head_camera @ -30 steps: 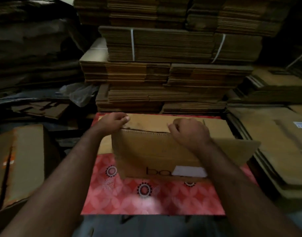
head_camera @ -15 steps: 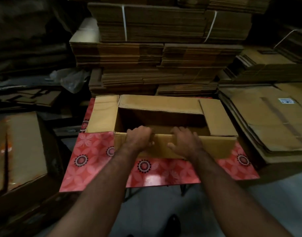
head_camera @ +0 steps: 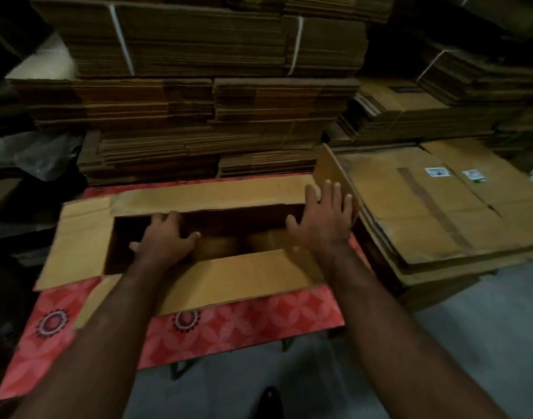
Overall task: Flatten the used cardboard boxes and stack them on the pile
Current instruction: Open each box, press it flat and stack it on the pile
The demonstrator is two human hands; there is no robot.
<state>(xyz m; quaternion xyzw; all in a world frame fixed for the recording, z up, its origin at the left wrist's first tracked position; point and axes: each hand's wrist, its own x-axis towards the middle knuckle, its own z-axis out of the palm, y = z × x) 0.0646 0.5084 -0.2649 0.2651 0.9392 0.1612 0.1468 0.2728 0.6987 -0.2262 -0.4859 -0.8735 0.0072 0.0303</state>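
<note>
The room is dim. A table [head_camera: 244,325] with a red flower-patterned top and dark legs stands on a pale grey floor [head_camera: 458,343]. Behind its far edge, strapped bundles of flat cardboard [head_camera: 198,55] rise like a wall. A crumpled clear plastic bag [head_camera: 38,158] lies beyond the table's far left corner.

The brown cardboard box [head_camera: 198,237] stands open-topped on a red patterned surface at centre; its flaps splay outward at 9, 12 and 6 o'clock, the 3 o'clock flap upright; toward 3 o'clock, just beside it, lies the pile [head_camera: 440,213] of flattened boxes, labels on top.
</note>
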